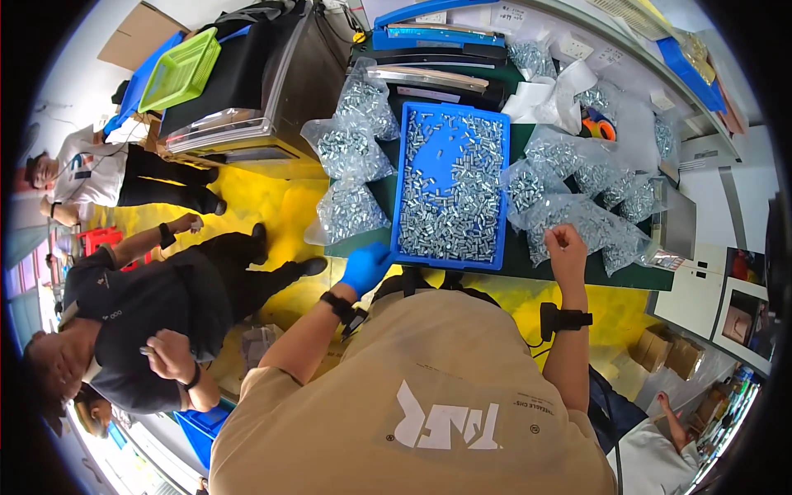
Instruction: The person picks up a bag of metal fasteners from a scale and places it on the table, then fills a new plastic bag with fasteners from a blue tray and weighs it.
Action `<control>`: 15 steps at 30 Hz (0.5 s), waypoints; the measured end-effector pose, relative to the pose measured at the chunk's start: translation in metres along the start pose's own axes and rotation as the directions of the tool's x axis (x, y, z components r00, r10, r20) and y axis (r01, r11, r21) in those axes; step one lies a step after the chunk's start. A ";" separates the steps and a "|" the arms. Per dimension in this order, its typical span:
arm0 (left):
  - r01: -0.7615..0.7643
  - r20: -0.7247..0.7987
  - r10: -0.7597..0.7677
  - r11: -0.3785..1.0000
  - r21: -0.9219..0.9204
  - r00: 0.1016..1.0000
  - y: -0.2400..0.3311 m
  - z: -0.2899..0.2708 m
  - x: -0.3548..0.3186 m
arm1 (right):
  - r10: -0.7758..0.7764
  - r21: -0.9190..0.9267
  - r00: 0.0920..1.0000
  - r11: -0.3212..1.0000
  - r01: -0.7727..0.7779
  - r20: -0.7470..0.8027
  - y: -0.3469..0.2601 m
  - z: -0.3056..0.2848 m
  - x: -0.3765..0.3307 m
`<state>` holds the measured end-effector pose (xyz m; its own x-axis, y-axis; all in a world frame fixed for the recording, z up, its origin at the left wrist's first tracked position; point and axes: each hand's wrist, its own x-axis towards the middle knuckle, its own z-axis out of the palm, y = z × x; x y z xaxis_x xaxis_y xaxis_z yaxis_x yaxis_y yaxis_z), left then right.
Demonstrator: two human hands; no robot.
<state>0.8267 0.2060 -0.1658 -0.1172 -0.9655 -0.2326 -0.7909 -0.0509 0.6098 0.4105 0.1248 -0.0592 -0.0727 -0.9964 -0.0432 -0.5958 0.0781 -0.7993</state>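
A: Person's wearing a tan short-sleeved shirt with a white mark, and a blue rubber glove on the left hand (365, 266).
B: Right hand (568, 247) is going bare; both wrists are carrying black strapped bands.

Green basket (181, 70), orange tape roll (600, 128), cardboard boxes (664, 352), yellow floor (264, 206)

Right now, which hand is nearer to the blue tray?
Left. The left hand touches the blue tray at its near corner; the right hand is apart, over the bags.
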 end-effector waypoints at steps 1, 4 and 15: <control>-0.102 0.021 0.101 0.994 0.037 0.995 0.009 0.002 0.011 | 0.005 0.001 1.000 1.000 -0.005 0.002 0.002 -0.001 -0.003; -0.248 0.106 0.236 0.961 0.125 0.966 0.029 0.010 0.042 | 0.001 0.001 1.000 1.000 -0.001 -0.026 0.011 -0.005 -0.006; -0.711 0.490 0.524 0.594 0.376 0.697 0.017 0.030 0.095 | 0.160 0.031 0.981 0.987 -0.157 -0.110 0.029 -0.024 -0.036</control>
<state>0.7838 0.1209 -0.2003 -0.7904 -0.5739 -0.2140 -0.6121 0.7526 0.2425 0.3769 0.1640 -0.0664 -0.2543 -0.9615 -0.1042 -0.5518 0.2328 -0.8008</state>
